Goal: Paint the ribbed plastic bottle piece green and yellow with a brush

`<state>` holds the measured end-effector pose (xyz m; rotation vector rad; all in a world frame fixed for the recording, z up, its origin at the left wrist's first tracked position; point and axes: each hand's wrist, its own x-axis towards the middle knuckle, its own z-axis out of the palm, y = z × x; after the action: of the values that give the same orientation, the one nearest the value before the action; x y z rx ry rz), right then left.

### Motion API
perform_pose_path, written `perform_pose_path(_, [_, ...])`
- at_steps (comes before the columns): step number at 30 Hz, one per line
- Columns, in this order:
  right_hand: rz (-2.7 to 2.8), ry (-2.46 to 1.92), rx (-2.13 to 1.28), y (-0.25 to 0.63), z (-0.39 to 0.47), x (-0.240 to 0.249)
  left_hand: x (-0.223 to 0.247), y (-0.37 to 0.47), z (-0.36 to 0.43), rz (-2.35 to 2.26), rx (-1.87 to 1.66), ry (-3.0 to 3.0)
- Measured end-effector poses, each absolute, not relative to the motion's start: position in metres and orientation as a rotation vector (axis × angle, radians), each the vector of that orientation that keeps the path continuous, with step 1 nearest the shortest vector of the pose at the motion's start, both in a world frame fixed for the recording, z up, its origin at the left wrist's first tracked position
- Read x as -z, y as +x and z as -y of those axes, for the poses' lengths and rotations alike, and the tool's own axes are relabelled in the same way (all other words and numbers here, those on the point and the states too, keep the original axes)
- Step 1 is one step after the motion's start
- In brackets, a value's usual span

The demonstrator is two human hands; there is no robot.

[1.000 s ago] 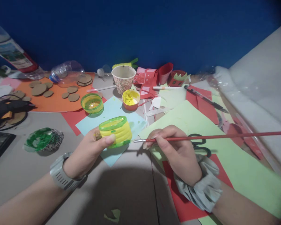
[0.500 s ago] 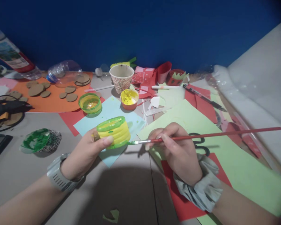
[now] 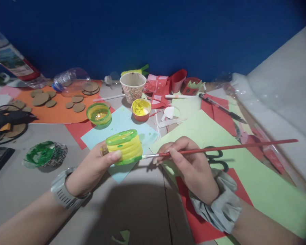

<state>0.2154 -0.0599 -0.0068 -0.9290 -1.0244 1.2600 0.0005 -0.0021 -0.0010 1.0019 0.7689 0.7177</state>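
Observation:
My left hand (image 3: 93, 166) grips a yellow-painted cup-like piece (image 3: 129, 149) with green rims, thumb on its near side, tilted above a light blue sheet (image 3: 119, 173). In my right hand (image 3: 191, 166) is a long red paintbrush (image 3: 219, 148), pinched close to its metal ferrule. The brush tip touches the green lower edge of the yellow piece. Another yellow and green piece (image 3: 99, 114) stands on the far left part of the blue sheet. Behind it to the right, a small cup of yellow paint (image 3: 141, 108) sits near a patterned paper cup (image 3: 133, 86).
A cup with green paint (image 3: 44, 154) lies at the left. Cardboard discs (image 3: 40, 99) and a clear plastic bottle (image 3: 72, 81) rest on orange paper (image 3: 58, 114). Black-handled scissors (image 3: 215, 158) lie beside my right hand on light green paper (image 3: 257, 180). A black pen (image 3: 221, 108) lies farther back.
My right hand and the brush have shifted slightly left, with the tip still at the lower edge of the yellow piece. My left hand keeps its hold.

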Motion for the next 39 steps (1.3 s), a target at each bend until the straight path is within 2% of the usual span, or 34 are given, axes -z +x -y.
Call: perform_pose_path(39, [0.923, -0.800, -1.518, 0.2222, 0.0548, 0.0128, 0.0034, 0.0021, 0.0009, -0.673, -0.712, 1.061])
